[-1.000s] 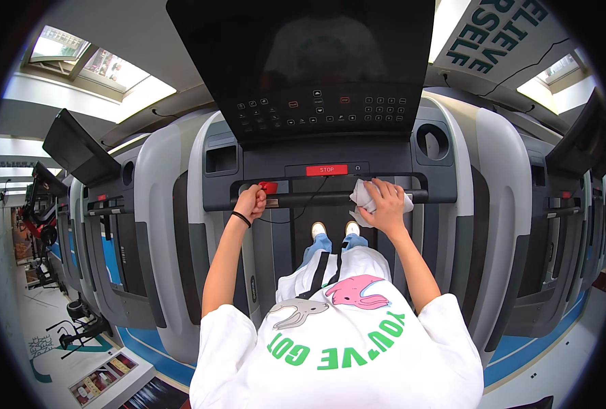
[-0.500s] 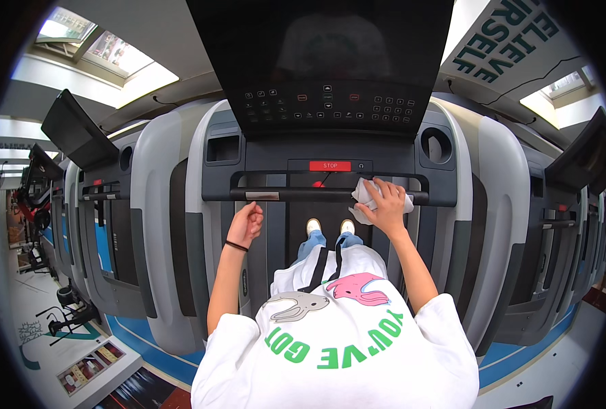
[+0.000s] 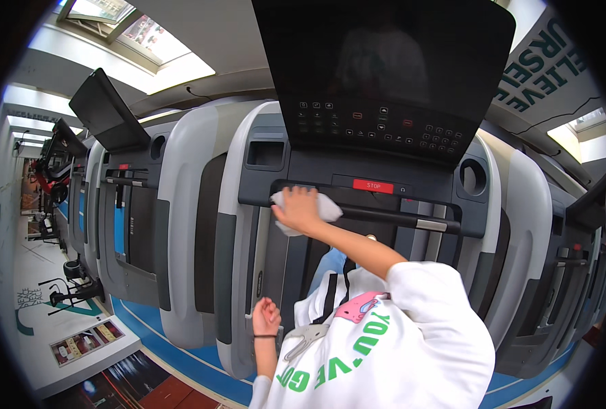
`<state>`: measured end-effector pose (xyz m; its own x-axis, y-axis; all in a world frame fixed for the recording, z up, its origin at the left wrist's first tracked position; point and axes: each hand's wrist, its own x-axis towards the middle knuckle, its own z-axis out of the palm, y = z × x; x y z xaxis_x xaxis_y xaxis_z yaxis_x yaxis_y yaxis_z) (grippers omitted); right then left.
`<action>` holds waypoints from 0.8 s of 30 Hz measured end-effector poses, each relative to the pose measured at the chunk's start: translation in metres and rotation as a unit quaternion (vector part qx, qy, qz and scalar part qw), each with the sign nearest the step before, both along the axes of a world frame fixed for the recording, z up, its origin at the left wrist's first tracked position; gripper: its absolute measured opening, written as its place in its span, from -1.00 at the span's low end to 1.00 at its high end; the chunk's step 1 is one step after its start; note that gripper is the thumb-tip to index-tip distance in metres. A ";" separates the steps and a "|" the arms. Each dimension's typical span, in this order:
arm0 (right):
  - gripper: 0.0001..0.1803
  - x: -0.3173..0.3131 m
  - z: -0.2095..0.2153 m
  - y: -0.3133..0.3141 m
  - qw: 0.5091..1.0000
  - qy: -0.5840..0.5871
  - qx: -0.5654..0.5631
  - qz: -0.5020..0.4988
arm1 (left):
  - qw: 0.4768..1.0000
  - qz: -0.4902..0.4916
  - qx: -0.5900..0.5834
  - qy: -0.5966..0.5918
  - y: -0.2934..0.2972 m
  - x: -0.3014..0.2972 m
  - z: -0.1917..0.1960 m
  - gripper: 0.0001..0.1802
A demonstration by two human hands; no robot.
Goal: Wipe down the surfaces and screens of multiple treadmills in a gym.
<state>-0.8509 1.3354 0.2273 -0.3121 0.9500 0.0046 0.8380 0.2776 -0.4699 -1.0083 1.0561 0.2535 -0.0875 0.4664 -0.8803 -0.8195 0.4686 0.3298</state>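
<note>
My right hand [image 3: 299, 208] presses a crumpled white cloth [image 3: 327, 207] onto the left end of a treadmill's black front handlebar [image 3: 378, 215]. The right forearm reaches across my body to get there. The fingers lie over the cloth and hide part of it and the bar's end. A silver plate [image 3: 439, 225] shows on the bar's right part. Lower down, beside the treadmill's left side rail, my left hand [image 3: 267, 317] hangs with fingers curled in and nothing visible in them. A dark band circles that wrist.
Above the bar are a red button [image 3: 373, 186] and a large black console screen [image 3: 384, 68]. A square tray [image 3: 265, 154] and a round cup holder [image 3: 472, 176] flank it. Other treadmills stand on both sides, one with a tilted screen [image 3: 109, 112].
My right hand has moved the cloth from the right end of the handlebar to its left end. My left hand has dropped away from the bar. The view has turned and tilted.
</note>
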 end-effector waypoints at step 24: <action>-0.25 0.337 -0.010 -0.107 0.956 -0.221 0.100 -0.163 | 0.217 -0.486 0.414 0.739 0.245 0.110 0.004 -0.37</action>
